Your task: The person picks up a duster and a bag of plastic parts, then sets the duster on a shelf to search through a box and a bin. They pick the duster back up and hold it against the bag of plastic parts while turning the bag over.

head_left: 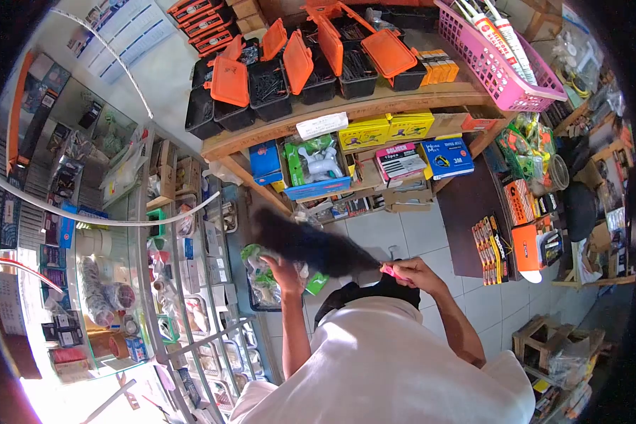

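Note:
My right hand (415,274) is closed around the pink handle of a dark feather duster (314,246). The duster's fluffy head stretches away to the left in front of my body and is smeared by motion. Below its left end, my left hand (284,275) is raised with thumb and fingers apart, holding nothing that I can see. Close behind that hand are plastic-wrapped goods (258,263) with green on them, in a bin beside the glass case. The duster partly covers the view of the floor.
A wooden shelf (290,121) ahead carries black bins with orange lids (230,79) and a pink basket (509,78) of sealant tubes. Boxes, including a blue one (446,157), fill the tier below. A glass display case (180,297) stands left; a wooden stool (544,339) is right.

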Motion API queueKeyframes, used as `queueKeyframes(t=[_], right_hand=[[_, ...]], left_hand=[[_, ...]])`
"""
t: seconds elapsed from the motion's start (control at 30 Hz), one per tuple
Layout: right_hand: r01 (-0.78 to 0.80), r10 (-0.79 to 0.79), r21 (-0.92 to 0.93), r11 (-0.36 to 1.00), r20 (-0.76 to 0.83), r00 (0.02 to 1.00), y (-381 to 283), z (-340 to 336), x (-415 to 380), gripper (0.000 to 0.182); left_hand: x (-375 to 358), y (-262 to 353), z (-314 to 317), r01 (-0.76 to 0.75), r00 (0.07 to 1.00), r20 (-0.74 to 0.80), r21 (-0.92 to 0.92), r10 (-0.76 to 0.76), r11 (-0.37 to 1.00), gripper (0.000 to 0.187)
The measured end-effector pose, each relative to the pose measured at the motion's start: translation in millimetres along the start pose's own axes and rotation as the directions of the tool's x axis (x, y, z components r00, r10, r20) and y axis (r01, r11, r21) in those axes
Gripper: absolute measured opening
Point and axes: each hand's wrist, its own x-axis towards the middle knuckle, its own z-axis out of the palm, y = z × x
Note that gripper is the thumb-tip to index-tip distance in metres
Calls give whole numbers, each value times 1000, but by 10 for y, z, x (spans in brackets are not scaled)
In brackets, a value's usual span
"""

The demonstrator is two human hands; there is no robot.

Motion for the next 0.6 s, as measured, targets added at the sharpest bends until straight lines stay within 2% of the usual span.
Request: queueKeyframes(t=[0.07, 0.1, 0.2, 0.27, 0.3, 0.37, 0.4, 0.43, 0.47, 0.5, 0.53, 0.57, 0.6], right_hand=[[-46, 46, -9, 999, -7, 999, -10, 7, -17, 38], [-90, 90, -21, 996, -11, 996, -31, 5, -12, 38], [-53, 52, -39, 998, -17, 999, -74, 12, -23, 38], [-78, 78, -18, 997, -16, 997, 77, -38, 11, 38], [-103, 103, 2, 995, -12, 995, 124, -63, 31, 39], [-72, 72, -27, 997, 4, 997, 52, -76, 11, 40], [-48, 49, -50, 998, 20, 999, 23, -67, -4, 41], [-58, 58, -22, 998, -37, 998, 13, -33, -1, 41], [-50, 49, -23, 998, -40, 998, 38, -33, 7, 41], [-62, 62, 3, 998, -30, 998, 75, -46, 27, 41], [-72, 72, 27, 997, -19, 997, 90, -62, 45, 40], [-62, 62, -10, 998, 0, 998, 56, -62, 20, 39], [-49, 49, -14, 999, -2, 999, 67, -47, 34, 39]], left_hand=[[-78, 96, 68, 203, 977, -96, 127, -192, 971, 80], [-73, 93, 94, 201, 977, -95, 126, -190, 972, 80], [-74, 55, 162, 25, 998, -52, 123, -18, 992, 88], [-17, 25, -69, 209, 978, -32, 152, -206, 966, 82], [294, -207, -552, 366, 819, 528, -184, -223, 912, 84], [329, -242, -464, 259, 861, 499, -267, -96, 928, 83], [-63, 22, 138, -29, 998, -59, 58, 32, 998, 81], [-149, 152, 292, 118, 993, -29, 14, -117, 993, 80], [3, 59, -118, 286, 958, -47, 116, -282, 951, 84], [323, -162, -540, 292, 841, 524, -223, -138, 930, 84], [639, -380, -956, 571, 420, 906, -311, 56, 759, 85], [250, -112, -352, 278, 847, 525, -314, -78, 908, 83], [-170, 198, 328, 184, 982, -37, -9, -185, 983, 82]])
